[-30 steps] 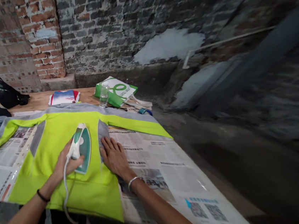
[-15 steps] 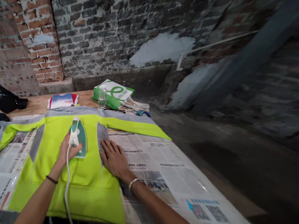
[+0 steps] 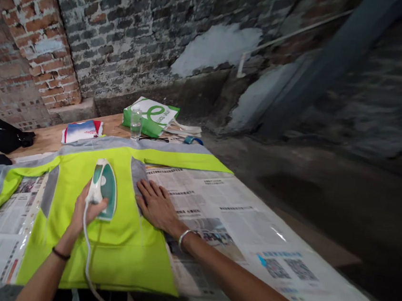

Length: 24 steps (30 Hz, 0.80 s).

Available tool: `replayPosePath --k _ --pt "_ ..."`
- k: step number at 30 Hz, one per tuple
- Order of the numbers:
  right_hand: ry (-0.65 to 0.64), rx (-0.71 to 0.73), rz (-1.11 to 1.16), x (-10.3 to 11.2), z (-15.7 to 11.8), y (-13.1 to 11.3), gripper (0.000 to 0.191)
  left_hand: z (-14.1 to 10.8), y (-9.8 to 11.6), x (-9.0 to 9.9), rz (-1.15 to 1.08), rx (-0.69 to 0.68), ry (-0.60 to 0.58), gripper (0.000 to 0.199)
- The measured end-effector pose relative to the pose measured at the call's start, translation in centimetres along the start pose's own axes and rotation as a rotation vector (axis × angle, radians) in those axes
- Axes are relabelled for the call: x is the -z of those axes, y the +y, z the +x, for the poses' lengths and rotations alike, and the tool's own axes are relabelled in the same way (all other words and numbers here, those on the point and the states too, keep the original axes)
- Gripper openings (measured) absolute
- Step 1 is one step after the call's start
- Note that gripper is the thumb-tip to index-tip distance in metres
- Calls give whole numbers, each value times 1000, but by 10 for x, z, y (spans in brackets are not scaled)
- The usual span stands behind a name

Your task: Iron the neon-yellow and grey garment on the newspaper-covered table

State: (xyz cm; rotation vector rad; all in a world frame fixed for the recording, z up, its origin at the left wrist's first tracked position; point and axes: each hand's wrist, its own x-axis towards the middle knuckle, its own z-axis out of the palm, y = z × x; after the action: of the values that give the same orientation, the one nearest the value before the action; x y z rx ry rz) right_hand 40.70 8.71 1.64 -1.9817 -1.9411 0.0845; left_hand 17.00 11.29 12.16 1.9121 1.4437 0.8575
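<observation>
Found a white-and-teal iron (image 3: 106, 191) over the body of a yellow-green and grey garment (image 3: 103, 262), gripped by the handle in the left hand (image 3: 89, 208) with curled fingers and thumb wrapped round. Saw its tip pointing beyond the left fingers, towards the grey upper part. Cannot tell whether flat against the fabric. Traced a white cord (image 3: 88, 253) from the heel, down beside the left wrist.

Noted the right hand (image 3: 157, 207) open, palm down, with extended fingertips on the grey side panel. Recorded printed newspaper (image 3: 233, 216) under the garment and to the right of the right fingers. Beyond both sets of fingers, listed a clear glass (image 3: 135, 127) just beside a green-and-white bag (image 3: 150, 115); farther left, a folded red, white and blue cloth (image 3: 82, 132) on bare wood (image 3: 46, 140).
</observation>
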Motion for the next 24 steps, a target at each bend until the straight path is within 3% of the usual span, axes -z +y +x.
replayPosePath --k 4,7,10,15,17,20,24 --pt "8 -5 -12 2 1 -1 58 63 12 -28 31 37 82 38" --pt "-4 -11 -18 5 2 -3 57 78 21 -37 27 33 96 32" --pt "-17 -11 -8 8 3 -4 57 56 21 -29 16 17 57 37" --pt "-13 -1 12 9 2 -3 58 -18 7 -6 9 5 -33 57" --pt "-14 2 11 9 2 -2 58 -36 5 -1 18 -5 -51 59" --pt "-18 3 8 9 1 -2 58 -33 6 -1 28 -17 -68 56" --pt "-19 -10 -2 9 1 -3 58 18 9 -13 21 -13 -53 51"
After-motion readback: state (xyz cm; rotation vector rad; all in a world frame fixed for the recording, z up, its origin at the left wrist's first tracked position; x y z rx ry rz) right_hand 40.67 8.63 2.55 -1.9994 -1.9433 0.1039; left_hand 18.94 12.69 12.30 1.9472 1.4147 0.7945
